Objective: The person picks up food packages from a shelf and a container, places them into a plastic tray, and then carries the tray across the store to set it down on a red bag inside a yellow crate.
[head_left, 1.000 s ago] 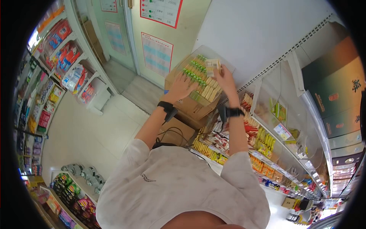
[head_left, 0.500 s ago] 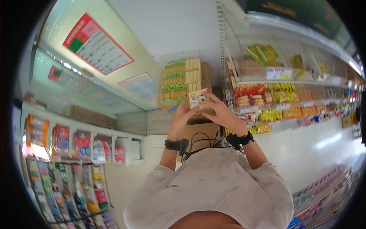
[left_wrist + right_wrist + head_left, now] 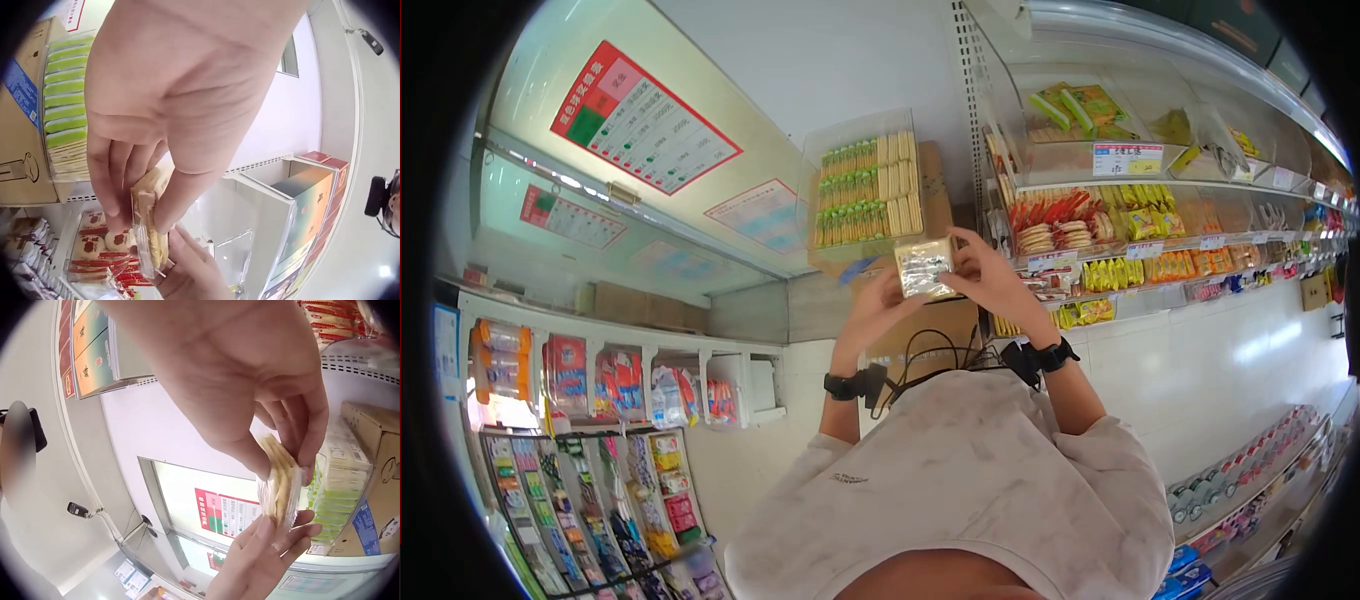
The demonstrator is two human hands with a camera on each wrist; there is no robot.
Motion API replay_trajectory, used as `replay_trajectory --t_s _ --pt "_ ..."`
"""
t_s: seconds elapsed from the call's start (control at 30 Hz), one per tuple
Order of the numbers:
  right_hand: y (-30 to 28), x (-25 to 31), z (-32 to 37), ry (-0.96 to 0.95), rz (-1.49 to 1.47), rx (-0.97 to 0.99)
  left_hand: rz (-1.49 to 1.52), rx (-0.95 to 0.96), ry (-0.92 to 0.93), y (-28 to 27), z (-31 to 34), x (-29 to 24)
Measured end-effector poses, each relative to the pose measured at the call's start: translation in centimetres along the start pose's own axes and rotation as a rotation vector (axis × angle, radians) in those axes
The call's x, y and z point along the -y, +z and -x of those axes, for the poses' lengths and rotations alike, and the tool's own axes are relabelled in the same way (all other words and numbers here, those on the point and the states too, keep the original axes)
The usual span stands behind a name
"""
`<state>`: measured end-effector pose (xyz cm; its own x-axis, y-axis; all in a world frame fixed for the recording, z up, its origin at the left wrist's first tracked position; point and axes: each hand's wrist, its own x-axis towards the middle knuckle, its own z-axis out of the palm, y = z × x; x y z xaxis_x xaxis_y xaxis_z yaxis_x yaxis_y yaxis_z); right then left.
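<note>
In front of my chest both hands hold a square snack pack [image 3: 925, 268] in clear, shiny wrap. Edge-on in the right wrist view, the pack [image 3: 281, 481] shows thin pale layers like crackers. My left hand [image 3: 875, 308] grips its left side, thumb on one face and fingers on the other, as the left wrist view shows. On the opposite side my right hand [image 3: 990, 275] pinches it between thumb and fingers. Just beyond the hands, a clear bin [image 3: 808, 225] holds rows of similar pale packs, many with green ends [image 3: 840, 190].
The bin stands on a cardboard box [image 3: 940, 205] against the wall. To the right run shelves of wrapped snacks [image 3: 1055, 220] with price tags [image 3: 1128, 158]. Black cables [image 3: 930, 355] lie over another carton near my waist. Bagged goods [image 3: 620, 380] line a rack at the left.
One second ago my left hand was over the rows in the bin and my right hand held a pack there. Both hands have come back toward my body and now hold a pack together.
</note>
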<state>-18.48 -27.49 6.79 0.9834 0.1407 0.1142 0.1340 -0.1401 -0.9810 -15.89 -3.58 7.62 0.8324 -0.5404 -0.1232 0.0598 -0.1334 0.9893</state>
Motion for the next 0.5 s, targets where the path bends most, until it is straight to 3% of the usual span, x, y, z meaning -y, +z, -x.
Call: replay_trajectory --t_s 0.1,0.2,0.3,0.4,0.5 --pt "-0.2 0.4 0.2 -0.014 0.014 -0.108 -0.05 -0.158 0.007 -2.0 -1.2 2.9" --pt "-0.6 0.2 0.2 -0.033 0.034 -0.204 -0.249 -0.413 0.022 -3.9 -2.7 1.1" --pt "-0.8 0.1 0.1 0.0 -0.007 -0.23 -0.697 -0.519 0.223 -6.9 -6.7 1.9" --pt "-0.6 0.2 -0.1 0.013 -0.035 -0.207 -0.942 -0.549 0.38 -8.9 -10.8 4.6" --pt "-0.6 0.7 0.4 -0.01 -0.005 -0.218 -1.07 -0.504 0.304 -9.4 -12.8 6.0"
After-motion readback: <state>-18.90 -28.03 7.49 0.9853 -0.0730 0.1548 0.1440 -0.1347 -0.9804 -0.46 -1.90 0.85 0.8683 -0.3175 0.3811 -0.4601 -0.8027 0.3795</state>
